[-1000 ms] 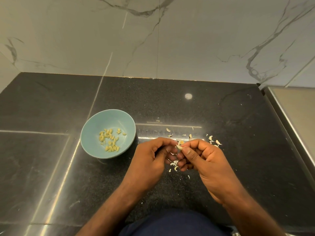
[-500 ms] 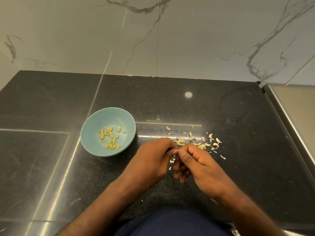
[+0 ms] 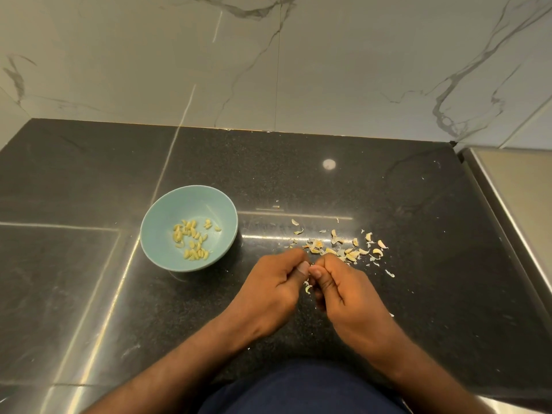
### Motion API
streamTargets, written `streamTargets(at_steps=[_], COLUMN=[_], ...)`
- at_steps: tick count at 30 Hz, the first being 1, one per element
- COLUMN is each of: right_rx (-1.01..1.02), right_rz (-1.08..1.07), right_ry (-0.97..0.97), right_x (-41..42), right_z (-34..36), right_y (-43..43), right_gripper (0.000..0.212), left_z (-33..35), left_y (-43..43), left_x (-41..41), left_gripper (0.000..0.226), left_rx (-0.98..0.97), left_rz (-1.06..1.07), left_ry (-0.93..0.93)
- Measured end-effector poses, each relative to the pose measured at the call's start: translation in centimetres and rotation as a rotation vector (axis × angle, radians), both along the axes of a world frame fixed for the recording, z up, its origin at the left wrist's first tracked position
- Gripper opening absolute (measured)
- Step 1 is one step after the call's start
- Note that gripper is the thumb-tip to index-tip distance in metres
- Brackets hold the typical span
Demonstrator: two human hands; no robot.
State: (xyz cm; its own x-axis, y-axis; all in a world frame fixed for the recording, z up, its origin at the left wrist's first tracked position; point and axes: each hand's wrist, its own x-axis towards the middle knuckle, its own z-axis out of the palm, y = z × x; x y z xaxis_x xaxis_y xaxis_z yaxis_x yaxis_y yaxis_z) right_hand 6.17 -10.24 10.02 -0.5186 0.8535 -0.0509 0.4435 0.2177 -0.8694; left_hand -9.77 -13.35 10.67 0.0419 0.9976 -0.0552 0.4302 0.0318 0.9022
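The bowl (image 3: 166,211), seeds (image 3: 192,239) in it, sits on the counter (image 3: 394,309) left of the husks (image 3: 348,253), with the wall (image 3: 343,70) behind them all

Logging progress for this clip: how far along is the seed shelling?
Done: shelled kernels lie in the blue bowl, and empty husks litter the black counter. In hand: the left hand and right hand pinch one seed between the thumbs, mostly hidden. Left: dropping its kernel into the bowl; no unshelled pile is visible, so the remainder cannot be judged.
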Motion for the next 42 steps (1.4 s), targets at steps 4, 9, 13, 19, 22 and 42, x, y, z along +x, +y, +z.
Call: streamTargets(at_steps=[4, 9, 13, 19, 22, 42], right_rx=[0.325, 0.532, 0.291, -0.327, -0.398, -0.376], right_rz=[0.046, 0.109, 0.060, -0.105, -0.158, -0.151], right_ry=[-0.080, -0.073, 0.048, 0.298, 0.394, 0.065], right_x=[0.5, 0.7, 0.5, -0.1, -0.1, -0.7], right_z=[-0.1, -0.3, 0.5, 2.2, 2.3, 2.0], right_y=[0.5, 1.3, 1.2, 0.4, 0.6, 1.4], right_gripper=[0.040, 0.010, 0.027, 0.021, 0.017, 0.036], left_z=[0.7, 1.6, 0.7, -1.4, -1.5, -0.4], left_y=[0.0, -0.5, -0.8, -0.9, -0.7, 0.1], left_x=[0.3, 0.7, 1.1, 0.8, 0.6, 0.2], left_gripper=[0.029, 0.029, 0.032, 0.011, 0.009, 0.024], left_rx=[-0.145, -0.327, -0.140, 0.373, 0.337, 0.248], left_rz=[0.058, 0.145, 0.194, 0.253, 0.292, -0.033], left_ry=[-0.228, -0.589, -0.454, 0.165, 0.072, 0.409])
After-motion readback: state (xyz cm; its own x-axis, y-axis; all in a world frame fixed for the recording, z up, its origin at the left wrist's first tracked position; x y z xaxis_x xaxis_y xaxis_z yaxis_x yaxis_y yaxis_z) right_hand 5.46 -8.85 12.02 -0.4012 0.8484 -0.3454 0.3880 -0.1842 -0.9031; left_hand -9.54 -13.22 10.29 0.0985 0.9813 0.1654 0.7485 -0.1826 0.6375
